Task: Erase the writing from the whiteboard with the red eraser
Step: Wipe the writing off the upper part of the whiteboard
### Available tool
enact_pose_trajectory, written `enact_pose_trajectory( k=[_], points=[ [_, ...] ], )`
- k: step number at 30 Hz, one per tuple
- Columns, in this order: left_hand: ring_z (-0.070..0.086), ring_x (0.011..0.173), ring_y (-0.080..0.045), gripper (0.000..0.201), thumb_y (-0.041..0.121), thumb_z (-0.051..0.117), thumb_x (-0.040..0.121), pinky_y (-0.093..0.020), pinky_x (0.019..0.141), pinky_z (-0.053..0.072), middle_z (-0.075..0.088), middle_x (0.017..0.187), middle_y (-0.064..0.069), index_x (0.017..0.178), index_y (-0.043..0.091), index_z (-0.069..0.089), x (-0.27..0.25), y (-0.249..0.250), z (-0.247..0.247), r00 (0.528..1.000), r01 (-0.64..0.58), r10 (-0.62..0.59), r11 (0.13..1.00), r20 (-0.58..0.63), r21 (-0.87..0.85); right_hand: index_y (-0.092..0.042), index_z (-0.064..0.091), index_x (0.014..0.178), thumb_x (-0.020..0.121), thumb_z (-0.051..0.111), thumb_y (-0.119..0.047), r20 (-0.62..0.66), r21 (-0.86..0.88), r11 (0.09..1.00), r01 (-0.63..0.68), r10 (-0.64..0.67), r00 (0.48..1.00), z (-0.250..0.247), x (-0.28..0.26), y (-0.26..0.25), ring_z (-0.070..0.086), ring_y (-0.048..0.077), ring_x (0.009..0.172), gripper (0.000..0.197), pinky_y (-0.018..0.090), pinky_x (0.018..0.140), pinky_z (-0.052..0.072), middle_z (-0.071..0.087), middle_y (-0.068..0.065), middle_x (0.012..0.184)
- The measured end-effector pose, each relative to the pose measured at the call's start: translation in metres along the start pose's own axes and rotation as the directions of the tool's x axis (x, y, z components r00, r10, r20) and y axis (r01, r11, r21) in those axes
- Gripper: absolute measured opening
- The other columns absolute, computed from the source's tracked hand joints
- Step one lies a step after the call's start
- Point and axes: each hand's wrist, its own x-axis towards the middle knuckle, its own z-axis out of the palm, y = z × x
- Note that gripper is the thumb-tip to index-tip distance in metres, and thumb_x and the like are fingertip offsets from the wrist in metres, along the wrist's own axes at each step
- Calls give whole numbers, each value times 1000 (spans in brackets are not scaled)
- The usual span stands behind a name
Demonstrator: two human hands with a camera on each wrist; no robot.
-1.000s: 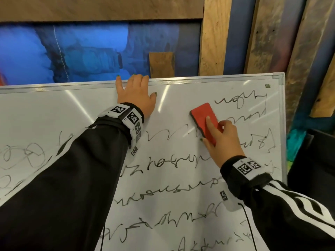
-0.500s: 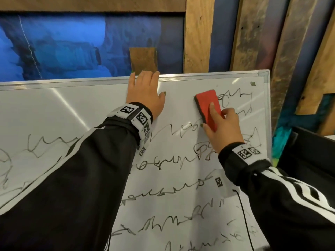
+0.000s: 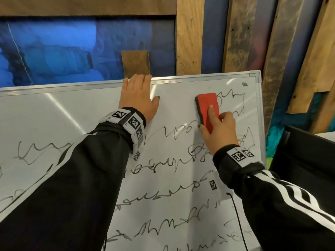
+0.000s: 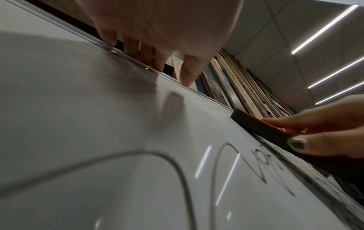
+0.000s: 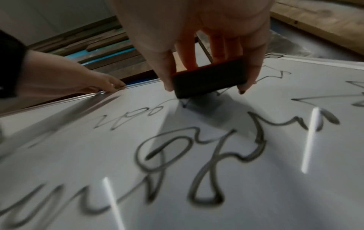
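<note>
We hold the red eraser point(image 3: 208, 110) in our right hand point(image 3: 220, 131), thumb and fingers pinching its sides, its dark felt flat on the whiteboard point(image 3: 181, 178) near the top right corner, among black scribbles point(image 3: 163, 165). Our left hand point(image 3: 138, 98) lies open on the board, fingers hooked over its top frame.

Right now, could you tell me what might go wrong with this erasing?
The right hand holds the eraser by its lower end, so its far end may lift and skip ink. The board leans on planks, steadied only by the left hand at its top edge; a hard push could shift it.
</note>
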Motion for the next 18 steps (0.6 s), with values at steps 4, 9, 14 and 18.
enact_pose_trajectory(
  k=[4, 9, 14, 18],
  points=[
    [31, 130, -25, 59, 35, 51, 88, -42, 113, 9, 40, 136, -8, 139, 12, 32, -1, 1, 1, 1000, 1, -1, 1000, -9, 6, -24, 17, 149, 91, 53, -36, 46, -12, 999, 32, -31, 998, 11, -27, -3, 34, 22, 111, 69, 27, 96, 33, 32, 10, 122],
    [29, 132, -25, 60, 37, 49, 88, -43, 114, 7, 38, 138, -8, 140, 13, 31, 1, 1, 2, 1000, 17, -17, 1000, 12, 6, -24, 16, 149, 91, 52, -38, 8, -27, 999, -29, 29, 1000, -1, 12, -2, 36, 23, 110, 69, 30, 96, 37, 32, 10, 120],
    [29, 132, -26, 59, 36, 49, 89, -42, 114, 7, 38, 138, -8, 140, 13, 31, 0, 1, 0, 1000, 17, -17, 1000, 15, 4, -26, 13, 149, 89, 54, -41, 54, 39, 995, -94, 92, 994, 2, -5, -1, 38, 19, 104, 74, 30, 96, 40, 29, 6, 116],
    [29, 132, -26, 56, 37, 45, 91, -42, 114, 7, 38, 139, -8, 140, 12, 32, 1, 2, -1, 1000, 17, -17, 1000, 7, -13, -27, 9, 149, 88, 56, -40, 79, 28, 996, -90, 88, 993, 5, -13, 2, 38, 20, 105, 79, 32, 98, 41, 28, 5, 117]
  ],
)
